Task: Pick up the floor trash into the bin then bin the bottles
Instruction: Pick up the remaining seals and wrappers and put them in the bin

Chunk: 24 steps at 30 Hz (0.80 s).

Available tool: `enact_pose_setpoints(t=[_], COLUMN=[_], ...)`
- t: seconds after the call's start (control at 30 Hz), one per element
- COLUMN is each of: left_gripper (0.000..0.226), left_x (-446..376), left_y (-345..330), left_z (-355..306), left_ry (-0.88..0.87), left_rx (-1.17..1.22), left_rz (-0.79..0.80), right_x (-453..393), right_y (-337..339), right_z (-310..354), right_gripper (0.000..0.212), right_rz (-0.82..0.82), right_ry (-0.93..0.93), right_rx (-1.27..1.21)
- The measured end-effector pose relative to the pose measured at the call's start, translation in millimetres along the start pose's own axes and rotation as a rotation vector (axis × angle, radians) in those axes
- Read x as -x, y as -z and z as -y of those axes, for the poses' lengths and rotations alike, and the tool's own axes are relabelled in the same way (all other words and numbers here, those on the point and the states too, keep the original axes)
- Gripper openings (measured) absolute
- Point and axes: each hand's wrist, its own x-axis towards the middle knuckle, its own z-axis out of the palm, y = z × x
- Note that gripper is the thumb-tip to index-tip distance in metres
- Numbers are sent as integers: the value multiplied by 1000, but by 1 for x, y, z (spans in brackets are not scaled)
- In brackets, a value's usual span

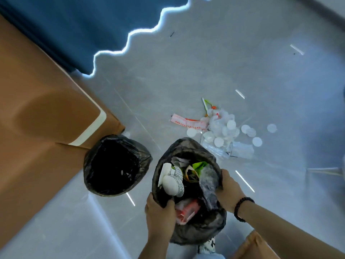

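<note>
Two bins lined with crinkled black plastic bags stand on a smooth, glossy grey floor [186,71]. One round bin [115,165] sits beside a tan-brown cabinet [37,109] with a cream stripe, and its dark inside shows almost nothing. Just to its right, the other black-bagged bin [186,150] holds crumpled waste: a white rounded wad of paper [169,184], a green wrapper [199,165], cloudy clear film and a red-and-white packet [186,210]. The left hand [160,215] grips the near rim of this bag, fingers curled over the thin plastic edge. The right hand [229,191] (a dark beaded bracelet [242,208] circles its wrist) clasps the right rim the same way, thumb inside the bag. Beyond the held bin lies the scattered floor trash [220,128]: flat white paper discs, crinkled clear plastic bags, a long red-and-white printed strip and a green-edged wrapper. A dark blue curtain [74,25] hangs at the top left.
</note>
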Motion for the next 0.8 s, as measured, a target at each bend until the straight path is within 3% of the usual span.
enact_pose_setpoints(t=[0.27, 0.57, 0.8], left_gripper=[62, 33, 30], left_x=[17, 17, 6], left_y=[-13, 7, -8], left_z=[-43, -22, -43], left_ry=[-12, -7, 102], left_rx=[84, 137, 263], left_rz=[-22, 64, 118], right_x=[20, 25, 18], right_y=[12, 25, 9], right_z=[-13, 8, 19], right_gripper=[32, 42, 34], right_rz=[-144, -273, -354], right_ry=[-249, -256, -269], right_rx=[-273, -345, -425])
